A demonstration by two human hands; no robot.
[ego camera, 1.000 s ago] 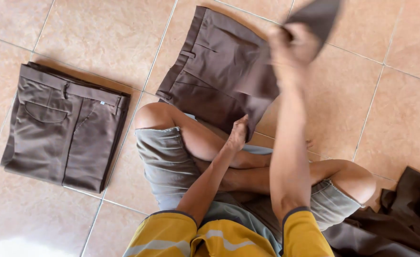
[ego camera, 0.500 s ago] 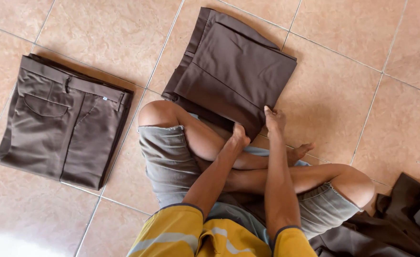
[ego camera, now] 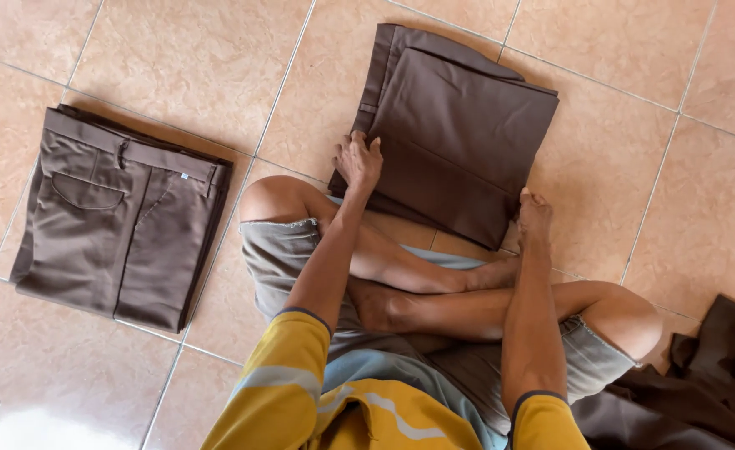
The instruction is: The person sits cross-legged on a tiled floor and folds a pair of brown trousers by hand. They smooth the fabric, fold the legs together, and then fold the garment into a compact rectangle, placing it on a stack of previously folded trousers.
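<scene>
I sit cross-legged on a tiled floor. A folded pair of dark brown trousers (ego camera: pixel 459 133) lies just in front of my knees. My left hand (ego camera: pixel 359 160) rests on its near left edge, fingers curled over the fabric. At the near right corner of the same fold, my right hand (ego camera: pixel 534 212) touches the cloth with fingers together. Whether either hand truly grips the fabric is unclear.
A second folded pair of brown trousers (ego camera: pixel 117 221), pocket side up, lies on the floor to my left. A heap of unfolded dark brown cloth (ego camera: pixel 684 392) sits by my right knee. The floor is beige tiles (ego camera: pixel 176 58).
My right hand came down from holding a fabric flap in the air; the trousers in front now lie folded flat. My left hand moved from my leg onto their left edge.
</scene>
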